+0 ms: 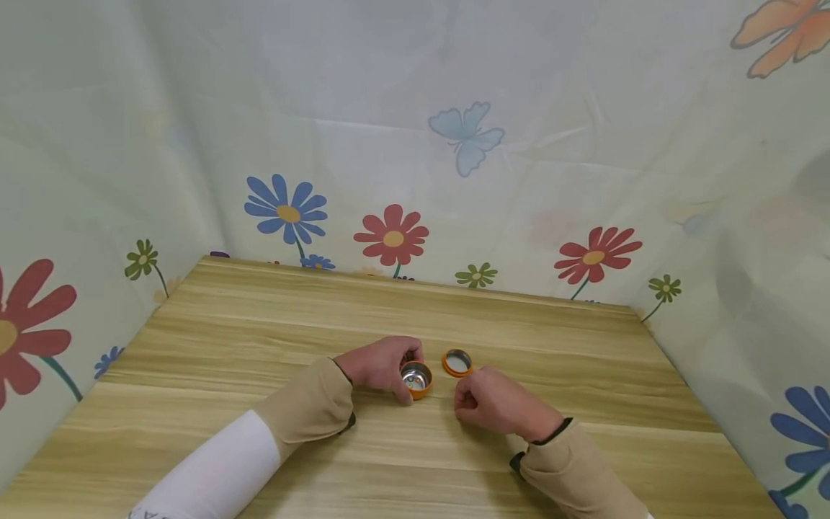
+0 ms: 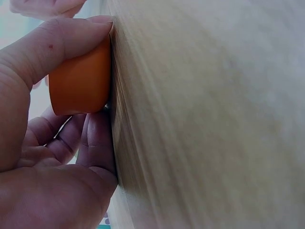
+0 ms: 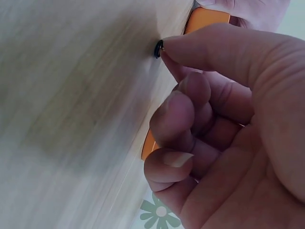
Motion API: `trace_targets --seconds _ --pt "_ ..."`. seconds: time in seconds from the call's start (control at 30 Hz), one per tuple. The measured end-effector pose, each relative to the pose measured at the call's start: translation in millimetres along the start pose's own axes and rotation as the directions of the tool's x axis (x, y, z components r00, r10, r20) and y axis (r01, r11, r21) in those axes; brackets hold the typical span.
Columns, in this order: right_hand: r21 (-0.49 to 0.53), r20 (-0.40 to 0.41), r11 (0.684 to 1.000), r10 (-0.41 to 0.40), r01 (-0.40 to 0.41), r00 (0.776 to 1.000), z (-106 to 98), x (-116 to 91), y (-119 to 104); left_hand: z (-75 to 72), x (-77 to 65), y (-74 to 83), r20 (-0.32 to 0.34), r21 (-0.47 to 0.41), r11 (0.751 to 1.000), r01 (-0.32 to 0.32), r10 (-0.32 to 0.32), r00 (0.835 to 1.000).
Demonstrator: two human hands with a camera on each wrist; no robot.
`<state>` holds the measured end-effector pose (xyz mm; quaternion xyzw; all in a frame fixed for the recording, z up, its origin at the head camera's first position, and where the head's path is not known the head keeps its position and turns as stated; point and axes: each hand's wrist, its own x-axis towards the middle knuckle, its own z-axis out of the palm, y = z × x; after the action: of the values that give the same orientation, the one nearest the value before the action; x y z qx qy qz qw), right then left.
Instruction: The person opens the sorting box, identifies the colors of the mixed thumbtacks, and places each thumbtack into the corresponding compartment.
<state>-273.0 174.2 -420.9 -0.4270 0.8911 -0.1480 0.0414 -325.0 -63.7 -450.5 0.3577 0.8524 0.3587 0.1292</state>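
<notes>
My left hand (image 1: 381, 366) grips a small round orange tin (image 1: 422, 393) at its sides, thumb on the near side and fingers on the far side. The tin stands upright on the table with its silvery inside facing up, and a few tiny shiny bits (image 1: 414, 380) lie in it. To the right of the tin, my right hand (image 1: 496, 404) pinches a tiny dark, shiny round piece (image 3: 158, 49) between thumb and index fingertip, right at the tabletop. Its other fingers are curled in. An orange-rimmed lid (image 1: 457, 362) lies inside-up just beyond the right hand.
The wood-grain table (image 1: 272, 317) runs back to a pale curtain (image 1: 363, 108) printed with flowers and butterflies, which also hangs along the left and right sides. Both forearms reach in from the near edge.
</notes>
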Motion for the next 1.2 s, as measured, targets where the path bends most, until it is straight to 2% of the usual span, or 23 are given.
trace_targets --seconds 0.3,0.6,0.73,0.87,1.0,1.07,1.2 --pt "0.000 0.047 0.999 0.037 -0.037 0.998 -1.2 0.1 -1.1 -0.5 0.0 -1.4 -0.001 0.001 1.000 0.000 0.000 1.000" --pt "-0.172 0.039 0.985 -0.007 0.014 0.999 3.1 1.3 -4.6 -2.0 -1.1 0.9 -0.003 -0.001 1.000 0.003 -0.003 1.000" --pt "-0.174 0.029 0.984 -0.028 0.033 0.999 3.9 1.2 -6.5 -2.1 -0.8 0.8 -0.001 0.002 1.000 0.000 0.000 1.000" --pt "-0.093 0.023 0.995 -0.020 0.022 1.000 3.4 2.0 -5.5 -2.2 -0.9 0.4 -0.002 0.007 1.000 -0.007 0.007 1.000" --pt "0.066 0.024 0.997 0.024 -0.026 0.999 1.3 4.5 -4.0 -2.1 -0.7 -0.1 0.001 0.001 1.000 -0.007 0.007 1.000" --pt "0.157 0.023 0.986 0.045 -0.048 0.999 -0.2 5.7 -3.9 -2.4 -1.1 0.7 0.006 -0.005 1.000 0.000 0.000 1.000" --pt "0.323 0.030 0.943 0.072 -0.078 0.997 -1.7 7.2 -4.9 -2.7 -1.7 1.4 0.008 -0.012 1.000 0.007 -0.007 1.000"
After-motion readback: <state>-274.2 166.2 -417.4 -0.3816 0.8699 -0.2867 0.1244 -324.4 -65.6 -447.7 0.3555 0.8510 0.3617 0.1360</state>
